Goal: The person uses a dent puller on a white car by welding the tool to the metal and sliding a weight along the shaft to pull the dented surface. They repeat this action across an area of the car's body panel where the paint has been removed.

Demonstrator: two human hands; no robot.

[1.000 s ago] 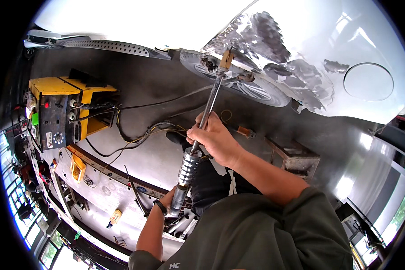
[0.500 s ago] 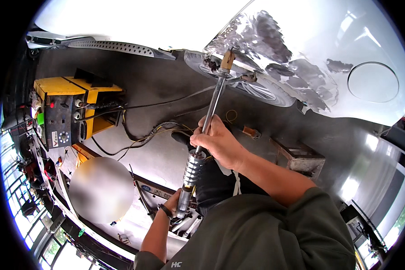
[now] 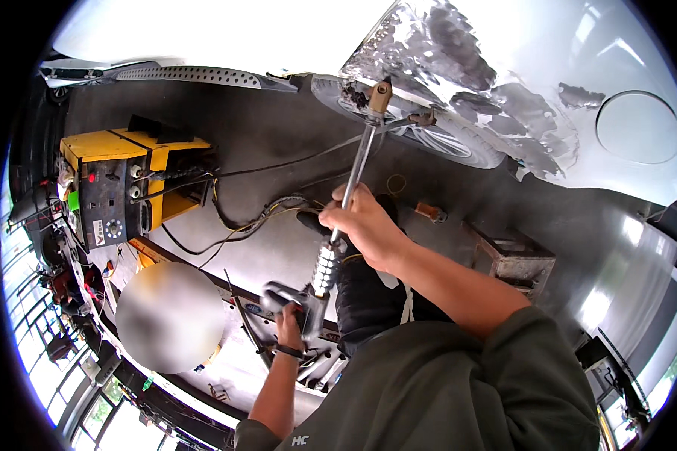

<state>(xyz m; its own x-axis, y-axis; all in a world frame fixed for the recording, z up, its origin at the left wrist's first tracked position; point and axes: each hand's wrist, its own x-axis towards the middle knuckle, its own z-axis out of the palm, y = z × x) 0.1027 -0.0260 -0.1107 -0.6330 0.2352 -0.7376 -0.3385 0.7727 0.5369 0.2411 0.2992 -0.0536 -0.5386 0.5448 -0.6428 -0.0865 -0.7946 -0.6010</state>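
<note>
A long shiny slide hammer (image 3: 361, 161) runs from the damaged rear panel down toward my body. Its brass-coloured clamp (image 3: 380, 98) is at the lower edge of the bare-metal patch (image 3: 451, 52), just over the wheel. Around the rod, above the ribbed weight (image 3: 326, 268), the fingers of my right hand (image 3: 365, 225) are closed. My left hand (image 3: 288, 327) is closed on a dark grip at the tool's lower end. A grey metal part (image 3: 282, 295) beside that grip is smeared by motion; whether it belongs to the slide hammer I cannot tell.
A yellow and grey machine (image 3: 101, 188) stands at the left, with dark cables (image 3: 252, 225) trailing over the floor. A rear wheel (image 3: 459, 146) sits under the white car. To the right is a worn metal stool (image 3: 515, 255). A blurred disc covers part of the lower left.
My left hand has moved up a little, and the blurred grey part now juts out leftward beside it. My right hand keeps its hold on the rod. The whole view has shifted slightly.
</note>
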